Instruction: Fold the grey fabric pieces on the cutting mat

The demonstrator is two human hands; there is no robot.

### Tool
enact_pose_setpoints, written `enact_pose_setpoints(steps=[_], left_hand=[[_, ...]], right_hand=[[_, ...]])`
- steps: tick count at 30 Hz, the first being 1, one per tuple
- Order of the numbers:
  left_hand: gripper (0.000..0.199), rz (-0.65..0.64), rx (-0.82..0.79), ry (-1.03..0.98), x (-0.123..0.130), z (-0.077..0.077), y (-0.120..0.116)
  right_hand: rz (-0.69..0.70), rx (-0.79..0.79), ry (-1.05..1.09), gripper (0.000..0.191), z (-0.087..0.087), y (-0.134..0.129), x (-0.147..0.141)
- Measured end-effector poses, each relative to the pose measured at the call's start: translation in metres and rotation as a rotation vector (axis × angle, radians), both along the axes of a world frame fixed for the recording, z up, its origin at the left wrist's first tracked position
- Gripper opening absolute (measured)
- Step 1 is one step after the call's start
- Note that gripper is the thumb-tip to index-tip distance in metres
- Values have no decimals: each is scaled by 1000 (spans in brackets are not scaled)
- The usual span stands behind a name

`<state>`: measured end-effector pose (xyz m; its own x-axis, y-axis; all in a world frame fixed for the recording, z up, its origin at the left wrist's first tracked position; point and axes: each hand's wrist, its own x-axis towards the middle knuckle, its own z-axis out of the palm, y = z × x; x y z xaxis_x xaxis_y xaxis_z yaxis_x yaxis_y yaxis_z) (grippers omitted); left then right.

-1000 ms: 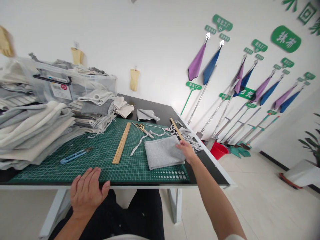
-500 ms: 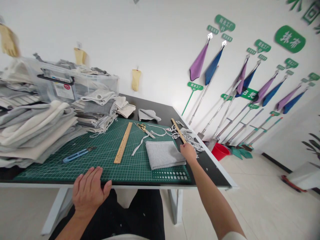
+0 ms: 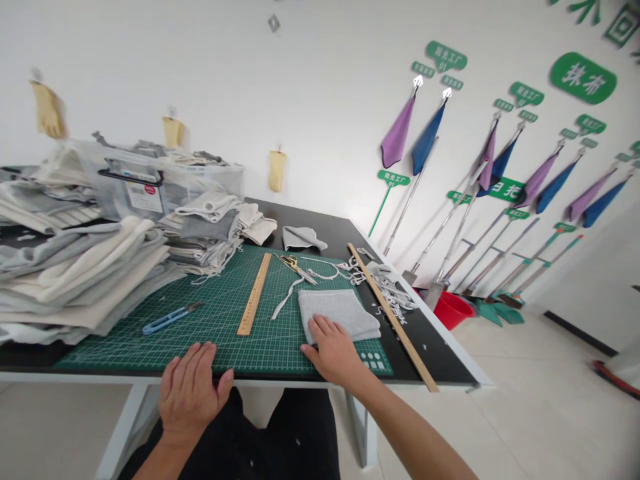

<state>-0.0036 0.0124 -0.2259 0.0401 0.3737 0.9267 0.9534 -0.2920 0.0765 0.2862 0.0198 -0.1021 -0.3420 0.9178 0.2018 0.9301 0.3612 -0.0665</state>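
- Head view: shows the right hand (image 3: 334, 350) laid on the near part of the folded grey cloth (image 3: 345, 310), with fingers close together, thumb apart, clamped on nothing.
- Rests the left hand (image 3: 194, 393) palm down at the desk's (image 3: 300, 210) near edge, with fingers nearly together over the green cutting mat (image 3: 220, 327) and thumb spread away.
- Places the folded grey cloth flat on the mat's near right part.
- Sets the long wooden ruler (image 3: 393, 317) just beside that cloth, slanting along the desk's right side, with one end jutting past the near edge.
- Puts a heap of fabric scraps (image 3: 393, 290) between the long ruler and the desk's right edge.
- Lays the short wooden ruler (image 3: 255, 293) mid-mat, between the blue-handled cutter (image 3: 173, 318) and the light fabric strip (image 3: 287, 299).
- Shows gold-handled scissors (image 3: 295, 265) near the mat's far edge, and a loose grey cloth piece (image 3: 304, 238) beyond.
- Crowds the desk's left side with fabric stacks (image 3: 80, 280) and a clear plastic bin (image 3: 120, 193), full of cloth.
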Motion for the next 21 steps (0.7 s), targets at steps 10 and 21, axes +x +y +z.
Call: enact_pose_setpoints(steps=[10, 21], left_hand=[[66, 14, -5, 5, 1, 0, 0], [60, 47, 45, 62, 0, 7, 1]], right_hand=[[30, 33, 9, 48, 0, 0, 6], [84, 334, 14, 29, -27, 5, 6]])
